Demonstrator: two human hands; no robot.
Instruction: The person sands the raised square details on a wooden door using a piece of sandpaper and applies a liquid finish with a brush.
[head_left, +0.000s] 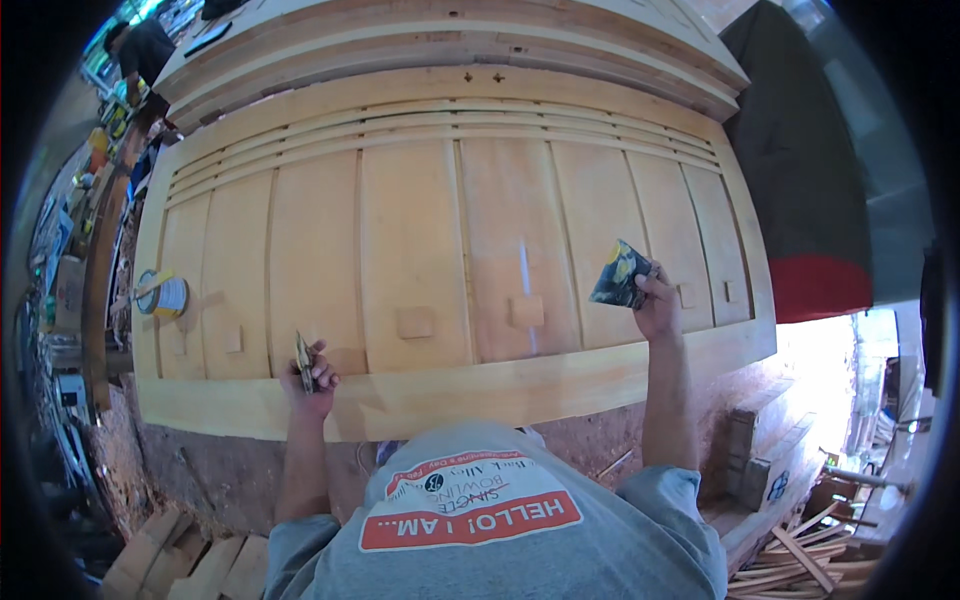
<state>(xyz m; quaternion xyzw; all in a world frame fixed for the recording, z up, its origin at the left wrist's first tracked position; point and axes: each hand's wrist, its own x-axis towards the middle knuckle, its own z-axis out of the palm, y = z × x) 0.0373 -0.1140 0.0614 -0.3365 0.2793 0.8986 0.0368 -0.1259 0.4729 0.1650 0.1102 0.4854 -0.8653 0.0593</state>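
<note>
A large pale wooden door panel with upright boards and several slats along its far side lies flat in front of me. My left hand, over the near left rail, is closed around a slim, pointed metal tool whose exact kind I cannot make out. Farther right, my right hand grips a dark, flat piece with yellow patches by its right side, above the panel. Small square wooden pieces, such as this wooden block, sit along the near part of the boards.
An open can with a stick across it stands at the panel's left end. More wooden panels are stacked beyond. A dark cover with a red edge is on the right. Wood offcuts lie lower right; another person is at far left.
</note>
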